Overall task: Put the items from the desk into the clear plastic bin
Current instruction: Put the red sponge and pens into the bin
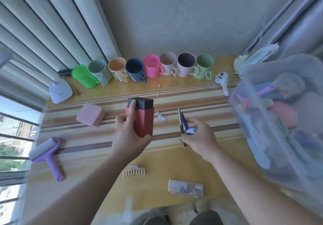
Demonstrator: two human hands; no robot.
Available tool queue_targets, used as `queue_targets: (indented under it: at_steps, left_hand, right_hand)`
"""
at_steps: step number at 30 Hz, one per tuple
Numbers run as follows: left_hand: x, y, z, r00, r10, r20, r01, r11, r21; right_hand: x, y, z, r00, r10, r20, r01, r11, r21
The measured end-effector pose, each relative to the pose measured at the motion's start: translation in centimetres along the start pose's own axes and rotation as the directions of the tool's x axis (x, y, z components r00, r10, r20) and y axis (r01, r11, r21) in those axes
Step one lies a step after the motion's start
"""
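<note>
My left hand (127,137) grips a red box with a black top (143,118), held upright above the middle of the desk. My right hand (199,137) is closed on two pens (181,119) and a small blue-and-white object, just right of the box. The clear plastic bin (248,98) stands at the right, filled with several colourful items. On the striped desk lie a pink cube (90,114), a purple lint roller (47,153), a beige hair claw (133,172), a flat grey packet (185,188), a cotton swab (158,90) and a small pink clip (161,116).
A row of several coloured mugs (152,67) lines the back wall. A white lamp base (60,91) sits at the back left, a white controller (222,83) at the back right beside the bin. Window blinds stand to the left, a curtain to the right.
</note>
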State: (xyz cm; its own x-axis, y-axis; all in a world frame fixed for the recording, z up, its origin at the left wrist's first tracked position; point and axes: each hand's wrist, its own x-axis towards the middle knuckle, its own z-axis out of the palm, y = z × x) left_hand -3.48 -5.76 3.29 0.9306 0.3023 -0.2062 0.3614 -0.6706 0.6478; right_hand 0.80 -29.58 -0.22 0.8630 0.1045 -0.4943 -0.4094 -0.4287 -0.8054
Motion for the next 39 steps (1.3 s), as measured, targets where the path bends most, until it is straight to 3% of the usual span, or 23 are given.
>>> queue_targets:
  at_steps: [4, 8, 11, 13, 16, 19, 24, 28, 36, 39]
  left_hand:
    - [0.9, 10.6, 1.9, 0.973, 0.222, 0.059, -0.222, 0.975, 0.000]
    - [1.0, 22.0, 5.1, 0.881, 0.464, 0.091, -0.458, 0.885, -0.083]
    - [0.5, 30.0, 9.2, 0.771, 0.622, 0.137, -0.614, 0.783, -0.098]
    - [0.2, 34.2, 12.7, 0.714, 0.670, 0.204, -0.673, 0.737, -0.067]
    - [0.3, 38.1, 19.0, 0.672, 0.645, 0.364, -0.705, 0.707, 0.048]
    - [1.3, 39.0, 24.6, 0.682, 0.513, 0.521, -0.680, 0.707, 0.193]
    - [3.2, 38.0, 29.7, 0.679, 0.302, 0.669, -0.658, 0.655, 0.372]
    - [3.8, 37.2, 31.2, 0.674, 0.237, 0.700, -0.674, 0.585, 0.451]
    - [4.7, 36.4, 32.8, 0.585, 0.317, 0.746, -0.781, 0.469, 0.413]
    - [5.1, 36.1, 32.2, 0.562, 0.368, 0.741, -0.806, 0.444, 0.391]
  right_hand:
    - [-2.9, -3.4, -9.5, 0.979, -0.108, -0.174, 0.100, 0.994, -0.049]
    - [-7.2, -4.4, -21.4, 0.906, -0.151, -0.396, 0.131, 0.988, -0.076]
    - [-9.8, -1.7, -29.3, 0.873, -0.060, -0.484, 0.016, 0.995, -0.094]
    - [-10.3, 1.3, -32.6, 0.882, 0.032, -0.470, -0.122, 0.979, -0.162]
    - [-9.3, 5.8, -33.4, 0.922, 0.164, -0.351, -0.264, 0.929, -0.259]
    - [-7.2, 9.2, -31.0, 0.955, 0.204, -0.216, -0.275, 0.883, -0.381]
    - [-4.6, 12.3, -27.8, 0.968, 0.232, -0.095, -0.250, 0.881, -0.401]
    - [-3.5, 14.2, -27.4, 0.971, 0.218, -0.102, -0.241, 0.871, -0.427]
    - [-5.8, 12.9, -30.7, 0.985, 0.097, -0.142, -0.138, 0.938, -0.317]
    - [-6.0, 12.5, -34.0, 0.968, 0.074, -0.241, -0.140, 0.953, -0.268]
